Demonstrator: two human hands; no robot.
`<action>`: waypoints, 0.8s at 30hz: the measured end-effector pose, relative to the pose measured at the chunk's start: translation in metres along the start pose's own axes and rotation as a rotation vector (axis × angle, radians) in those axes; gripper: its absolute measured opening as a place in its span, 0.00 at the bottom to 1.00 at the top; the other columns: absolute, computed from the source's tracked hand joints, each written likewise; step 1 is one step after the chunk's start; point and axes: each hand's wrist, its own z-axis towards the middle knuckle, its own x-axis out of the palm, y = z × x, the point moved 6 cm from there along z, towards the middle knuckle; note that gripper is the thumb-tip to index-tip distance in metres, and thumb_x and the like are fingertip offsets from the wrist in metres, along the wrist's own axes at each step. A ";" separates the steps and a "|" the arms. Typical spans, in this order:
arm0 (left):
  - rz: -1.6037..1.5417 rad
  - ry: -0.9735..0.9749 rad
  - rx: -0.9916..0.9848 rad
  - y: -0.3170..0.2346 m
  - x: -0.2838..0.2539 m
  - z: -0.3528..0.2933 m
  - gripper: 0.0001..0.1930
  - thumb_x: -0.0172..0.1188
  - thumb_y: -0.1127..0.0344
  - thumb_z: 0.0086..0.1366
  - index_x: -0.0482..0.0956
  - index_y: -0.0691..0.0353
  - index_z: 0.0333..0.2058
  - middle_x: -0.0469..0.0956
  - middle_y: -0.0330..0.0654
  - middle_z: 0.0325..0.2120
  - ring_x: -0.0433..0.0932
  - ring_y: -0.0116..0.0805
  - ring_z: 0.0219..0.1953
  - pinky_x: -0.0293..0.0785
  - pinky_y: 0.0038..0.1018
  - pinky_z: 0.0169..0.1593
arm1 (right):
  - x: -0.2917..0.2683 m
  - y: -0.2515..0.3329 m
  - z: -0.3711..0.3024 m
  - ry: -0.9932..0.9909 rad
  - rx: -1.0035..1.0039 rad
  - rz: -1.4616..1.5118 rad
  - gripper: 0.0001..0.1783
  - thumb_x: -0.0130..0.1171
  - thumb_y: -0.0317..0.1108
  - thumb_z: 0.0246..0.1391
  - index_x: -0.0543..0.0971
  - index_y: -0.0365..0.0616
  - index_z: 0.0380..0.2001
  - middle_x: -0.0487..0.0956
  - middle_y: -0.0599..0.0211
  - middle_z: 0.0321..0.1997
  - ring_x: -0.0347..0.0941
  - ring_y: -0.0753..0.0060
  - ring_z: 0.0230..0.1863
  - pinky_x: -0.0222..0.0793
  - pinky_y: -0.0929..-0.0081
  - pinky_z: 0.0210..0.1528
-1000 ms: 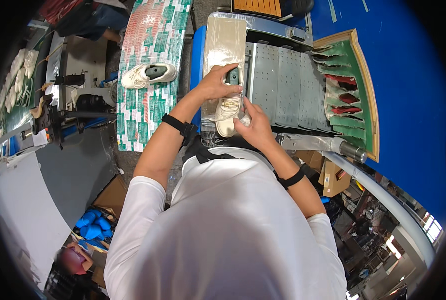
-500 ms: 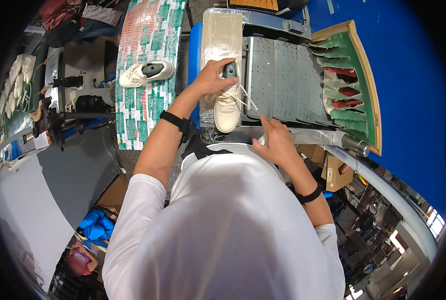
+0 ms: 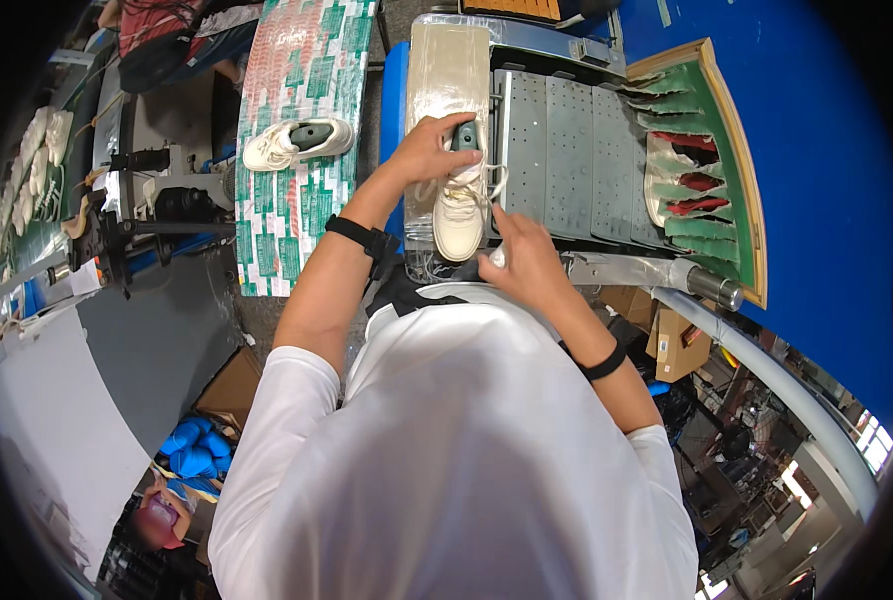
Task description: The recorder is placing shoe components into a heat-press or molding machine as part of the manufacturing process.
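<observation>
While gripped: cream laced shoe (image 3: 460, 215)

A shoe workshop is shown: pale sneakers (image 3: 296, 142) are laid on a patterned table (image 3: 301, 215), a perforated metal machine bed (image 3: 576, 160) is set far ahead, and stacked insoles (image 3: 691, 185) are racked at the right.

A: Bright, even light from overhead; the white shirt (image 3: 466, 440) nearly washes out.

B: Shadows?

A: Soft ones only, under the forearms and beside the pale shoe (image 3: 459, 215).

B: Sharpness?

A: Crisp in the centre. Toward the rim straight edges bow, detail smears, and a black fisheye border closes the corners. The clear plastic sheet (image 3: 448, 70) shows mild glare.
</observation>
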 end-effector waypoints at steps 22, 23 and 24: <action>0.334 -0.115 -0.023 -0.012 -0.003 -0.004 0.41 0.80 0.46 0.55 0.77 0.41 0.68 0.75 0.54 0.48 0.78 0.48 0.48 0.76 0.36 0.53 | 0.017 0.034 0.041 0.161 0.003 0.082 0.42 0.69 0.42 0.49 0.73 0.23 0.63 0.81 0.40 0.47 0.79 0.40 0.51 0.73 0.51 0.57; 0.339 -0.137 0.005 -0.009 -0.004 -0.004 0.41 0.80 0.46 0.55 0.77 0.42 0.68 0.75 0.54 0.48 0.78 0.48 0.48 0.76 0.36 0.53 | 0.017 0.035 0.035 0.228 0.026 0.092 0.42 0.68 0.41 0.50 0.73 0.24 0.64 0.81 0.41 0.49 0.78 0.40 0.52 0.74 0.54 0.57; 0.344 -0.159 0.037 -0.009 -0.007 -0.004 0.41 0.80 0.46 0.55 0.77 0.42 0.68 0.75 0.54 0.48 0.78 0.48 0.47 0.76 0.36 0.53 | 0.014 0.032 0.030 0.223 0.027 0.088 0.42 0.68 0.41 0.50 0.73 0.24 0.64 0.81 0.41 0.49 0.78 0.40 0.52 0.74 0.54 0.57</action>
